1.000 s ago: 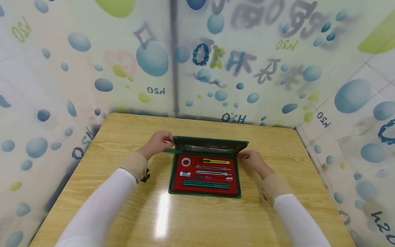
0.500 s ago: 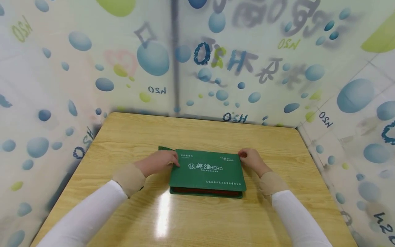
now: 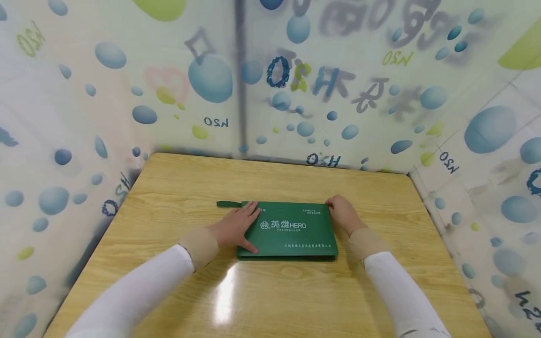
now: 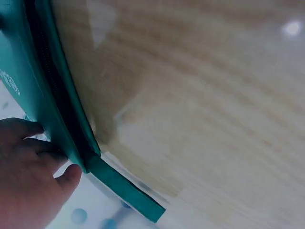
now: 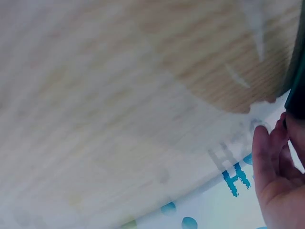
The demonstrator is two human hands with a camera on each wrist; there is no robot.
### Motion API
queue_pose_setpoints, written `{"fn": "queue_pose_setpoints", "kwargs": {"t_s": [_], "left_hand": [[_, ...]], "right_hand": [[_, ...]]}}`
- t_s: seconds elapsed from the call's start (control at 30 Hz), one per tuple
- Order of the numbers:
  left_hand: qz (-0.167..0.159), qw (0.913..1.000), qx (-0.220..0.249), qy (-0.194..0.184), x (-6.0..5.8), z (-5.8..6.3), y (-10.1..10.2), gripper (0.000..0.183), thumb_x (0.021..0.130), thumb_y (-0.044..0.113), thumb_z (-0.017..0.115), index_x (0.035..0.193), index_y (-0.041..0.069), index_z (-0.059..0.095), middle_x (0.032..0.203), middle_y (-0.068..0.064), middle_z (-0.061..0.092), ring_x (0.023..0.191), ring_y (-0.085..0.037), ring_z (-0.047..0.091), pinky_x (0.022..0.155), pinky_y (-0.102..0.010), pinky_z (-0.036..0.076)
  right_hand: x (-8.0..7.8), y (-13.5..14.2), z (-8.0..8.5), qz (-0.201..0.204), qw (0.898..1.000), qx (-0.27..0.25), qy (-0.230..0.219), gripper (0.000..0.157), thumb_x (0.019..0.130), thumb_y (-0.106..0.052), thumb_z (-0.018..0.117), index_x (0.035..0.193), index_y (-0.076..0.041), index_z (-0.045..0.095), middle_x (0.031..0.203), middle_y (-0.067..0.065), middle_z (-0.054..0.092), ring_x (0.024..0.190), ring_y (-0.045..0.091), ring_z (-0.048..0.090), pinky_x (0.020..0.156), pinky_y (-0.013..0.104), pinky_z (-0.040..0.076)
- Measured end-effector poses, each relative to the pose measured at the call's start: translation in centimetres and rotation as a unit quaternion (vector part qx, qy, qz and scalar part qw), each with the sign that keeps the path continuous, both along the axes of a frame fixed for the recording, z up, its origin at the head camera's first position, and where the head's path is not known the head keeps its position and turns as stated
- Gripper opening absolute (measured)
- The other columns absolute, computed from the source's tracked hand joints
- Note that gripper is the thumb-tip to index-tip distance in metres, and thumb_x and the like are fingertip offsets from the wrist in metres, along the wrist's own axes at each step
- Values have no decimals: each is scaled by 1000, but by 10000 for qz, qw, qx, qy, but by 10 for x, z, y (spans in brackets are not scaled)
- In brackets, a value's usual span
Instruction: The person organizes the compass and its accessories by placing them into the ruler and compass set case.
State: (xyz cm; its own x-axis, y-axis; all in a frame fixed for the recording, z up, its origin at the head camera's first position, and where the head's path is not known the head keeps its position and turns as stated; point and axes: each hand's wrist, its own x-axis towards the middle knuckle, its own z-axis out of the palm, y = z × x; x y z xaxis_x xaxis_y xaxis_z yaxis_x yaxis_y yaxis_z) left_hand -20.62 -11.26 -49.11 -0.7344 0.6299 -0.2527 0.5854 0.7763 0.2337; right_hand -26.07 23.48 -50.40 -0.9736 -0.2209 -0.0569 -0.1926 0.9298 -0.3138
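Observation:
A green zip case point(image 3: 296, 239) with white lettering lies on the table, its lid down and a narrow gap along the near edge. My left hand point(image 3: 237, 225) rests spread on the left part of the lid, fingers straight and thumb near the front edge. In the left wrist view, the dark zipper teeth point(image 4: 50, 71) show parted along the side, and a green strap point(image 4: 126, 188) sticks out from the corner. My right hand point(image 3: 344, 215) pinches the far right corner of the case; the right wrist view shows its fingertips around a small dark bit there, partly hidden.
The wooden table point(image 3: 177, 300) extends around the case on all sides. Behind it and to both sides stand patterned walls point(image 3: 270, 117) with blue and green dots.
The lid, raised before over red lining with drawing tools, has come down over them. My left hand let go of the upper left corner and flattened on the lid; the right stayed at its corner.

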Motion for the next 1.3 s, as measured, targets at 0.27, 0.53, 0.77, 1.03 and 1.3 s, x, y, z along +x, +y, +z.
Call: {"fn": "queue_pose_setpoints", "kwargs": {"t_s": [0.27,0.53,0.77,1.03,1.3], "left_hand": [[291,9991,-293,112,-25,-2,1,127,60,76,67,151,4,16,159,-14,8,146,-27,10,113,-53,23],[385,9990,-220,24,-28,3,2,126,60,74,70,151,4,17,159,-14,9,146,-27,10,112,-55,22],[407,9987,-301,42,-28,6,5,126,60,73,71,150,4,18,158,-14,9,146,-27,10,112,-54,24],[411,9984,-385,23,-29,5,6,127,59,74,70,151,4,17,159,-14,9,146,-27,10,112,-54,24],[457,9980,-404,147,-30,2,3,127,57,77,68,150,5,19,159,-13,10,146,-26,13,111,-54,26]], "right_hand": [[-21,-6,-2,-408,9991,130,-46,21,95,-7,52,101,5,69,101,20,66,95,33,61,84,45,50],[-13,6,-3,-171,9980,455,412,14,89,-4,59,90,4,71,88,16,65,84,31,61,78,44,52],[23,15,1,467,9916,877,833,10,87,-1,63,86,-1,73,83,10,64,80,28,61,75,40,53],[83,15,7,1189,9773,1351,1122,13,78,7,65,79,-3,72,75,5,60,70,21,59,67,34,52],[118,7,10,1148,9807,1267,945,11,77,7,68,76,-4,70,71,2,55,65,16,53,61,31,50]]}}
